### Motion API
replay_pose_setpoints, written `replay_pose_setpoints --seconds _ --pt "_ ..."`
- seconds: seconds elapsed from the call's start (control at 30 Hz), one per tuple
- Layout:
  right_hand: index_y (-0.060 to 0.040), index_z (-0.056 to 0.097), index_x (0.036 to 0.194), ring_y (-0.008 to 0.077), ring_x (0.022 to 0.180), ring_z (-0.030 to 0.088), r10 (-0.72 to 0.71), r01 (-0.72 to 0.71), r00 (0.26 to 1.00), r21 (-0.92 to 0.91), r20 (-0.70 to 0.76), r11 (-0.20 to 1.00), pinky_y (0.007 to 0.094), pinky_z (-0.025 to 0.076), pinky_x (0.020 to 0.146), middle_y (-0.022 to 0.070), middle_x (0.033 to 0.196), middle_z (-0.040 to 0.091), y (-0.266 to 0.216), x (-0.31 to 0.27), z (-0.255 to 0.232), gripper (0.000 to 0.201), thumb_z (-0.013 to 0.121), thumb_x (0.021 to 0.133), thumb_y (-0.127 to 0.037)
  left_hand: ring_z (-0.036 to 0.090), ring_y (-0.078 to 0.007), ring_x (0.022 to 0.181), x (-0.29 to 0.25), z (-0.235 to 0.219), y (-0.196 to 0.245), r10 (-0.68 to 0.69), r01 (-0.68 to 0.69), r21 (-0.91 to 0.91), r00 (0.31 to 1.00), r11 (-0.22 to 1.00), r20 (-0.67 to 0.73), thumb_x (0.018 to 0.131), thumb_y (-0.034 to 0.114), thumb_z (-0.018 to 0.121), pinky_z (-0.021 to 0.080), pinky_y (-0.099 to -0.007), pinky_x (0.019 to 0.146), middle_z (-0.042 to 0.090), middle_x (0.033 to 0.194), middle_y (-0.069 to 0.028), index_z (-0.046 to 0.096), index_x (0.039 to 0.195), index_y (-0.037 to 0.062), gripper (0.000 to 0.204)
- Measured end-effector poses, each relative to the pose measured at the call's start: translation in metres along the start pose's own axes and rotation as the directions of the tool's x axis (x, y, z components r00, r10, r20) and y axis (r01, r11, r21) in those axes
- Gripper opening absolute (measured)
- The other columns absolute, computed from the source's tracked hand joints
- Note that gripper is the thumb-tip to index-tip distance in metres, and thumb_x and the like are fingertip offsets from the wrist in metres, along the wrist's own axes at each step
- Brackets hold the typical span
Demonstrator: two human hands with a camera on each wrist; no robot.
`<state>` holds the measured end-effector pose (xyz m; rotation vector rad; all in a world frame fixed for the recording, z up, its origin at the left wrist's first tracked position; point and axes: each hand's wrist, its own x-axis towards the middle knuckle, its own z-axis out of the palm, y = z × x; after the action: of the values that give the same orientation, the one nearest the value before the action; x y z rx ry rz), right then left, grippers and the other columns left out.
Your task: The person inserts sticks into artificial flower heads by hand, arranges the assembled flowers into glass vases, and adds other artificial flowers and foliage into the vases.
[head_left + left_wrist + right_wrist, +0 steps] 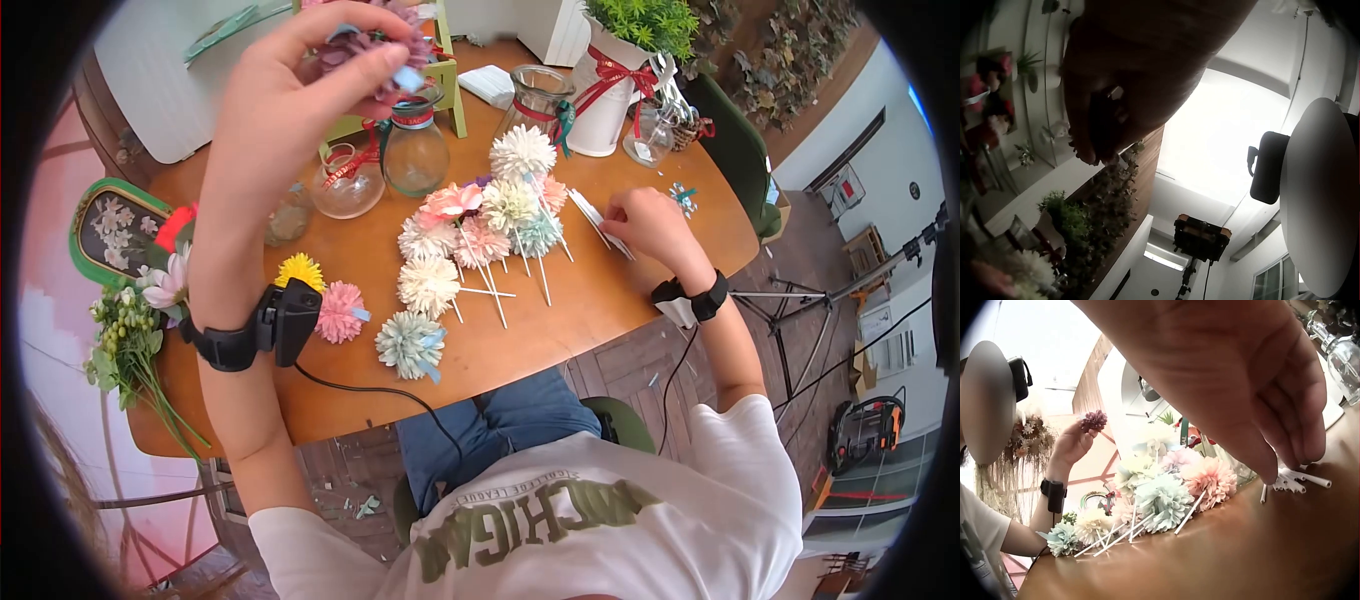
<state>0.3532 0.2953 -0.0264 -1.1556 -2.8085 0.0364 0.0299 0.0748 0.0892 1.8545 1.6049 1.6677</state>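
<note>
Raised at the top of the head view, my left hand [290, 80] holds a purple flower [345, 55] with a light blue tab between thumb and fingers; the flower also shows in the right wrist view [1094, 420]. Over the table's right part, my right hand [650, 225] has its thumb and curled fingers closed around thin white sticks [590, 215], whose hollow ends [1294, 481] poke out beneath the fingertips in the right wrist view. Between the hands lies a heap of pale, pink and green flowers [480, 240], several on white sticks. A blue-grey flower [408, 343] lies near the front edge.
Glass jars [415, 155] and a white vase [600, 105] with a red ribbon stand along the back. Pink [340, 311] and yellow [299, 270] flowers lie left of the heap. Green stems [150, 370] hang over the left edge. A cable [380, 388] crosses the front edge.
</note>
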Motion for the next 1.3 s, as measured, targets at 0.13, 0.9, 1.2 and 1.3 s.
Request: replay_pose_setpoints --seconds 0.13,0.9,1.2,1.3 --pt "-0.0068 0.075 0.081 0.0332 0.081 0.07 -0.017 0.017 1.0 0.071 0.004 0.997 0.0432 0.055 0.073 0.0143 0.079 0.072 0.008 0.006 0.007 0.017 0.073 0.079 -0.024 0.064 -0.0101 0.104 0.0 0.003 0.0 0.051 -0.05 -0.021 0.997 0.999 0.059 0.096 0.01 0.069 0.057 -0.0268 0.082 0.067 0.12 -0.0023 0.068 0.12 0.005 0.025" --pt "-0.0018 0.069 0.097 0.0331 0.072 0.07 0.009 0.073 0.895 0.165 -0.446 0.984 0.0401 0.054 0.066 0.0181 0.078 0.07 -0.013 0.003 -0.045 0.015 0.068 0.088 -0.013 0.065 -0.0108 0.102 0.002 -0.001 -0.001 -0.013 0.048 -0.237 0.989 0.97 0.147 0.094 0.009 0.069 0.056 -0.0268 0.088 0.066 0.122 -0.004 0.068 0.117 0.0015 0.024" --pt "-0.0011 0.068 0.093 0.0093 0.063 0.059 -0.263 0.66 0.522 0.19 -0.811 0.727 0.023 0.045 0.056 0.0033 0.076 0.064 -0.124 -0.012 -0.134 0.008 0.07 0.086 0.003 0.062 -0.0096 0.102 0.0 0.014 -0.001 0.021 -0.016 -0.134 0.999 0.991 0.038 0.091 -0.002 0.068 0.055 -0.0252 0.085 0.06 0.114 -0.002 0.064 0.111 -0.0009 0.021" --pt "-0.0013 0.068 0.091 0.0097 0.061 0.059 -0.313 0.727 0.411 0.101 -0.856 0.679 0.0228 0.045 0.054 0.0034 0.075 0.064 -0.144 -0.007 -0.131 0.01 0.071 0.083 0.004 0.061 -0.0084 0.1 -0.001 0.017 -0.001 0.102 -0.1 0.156 0.995 0.983 -0.001 0.09 -0.003 0.067 0.054 -0.0245 0.083 0.056 0.111 -0.0005 0.062 0.109 -0.0013 0.02"
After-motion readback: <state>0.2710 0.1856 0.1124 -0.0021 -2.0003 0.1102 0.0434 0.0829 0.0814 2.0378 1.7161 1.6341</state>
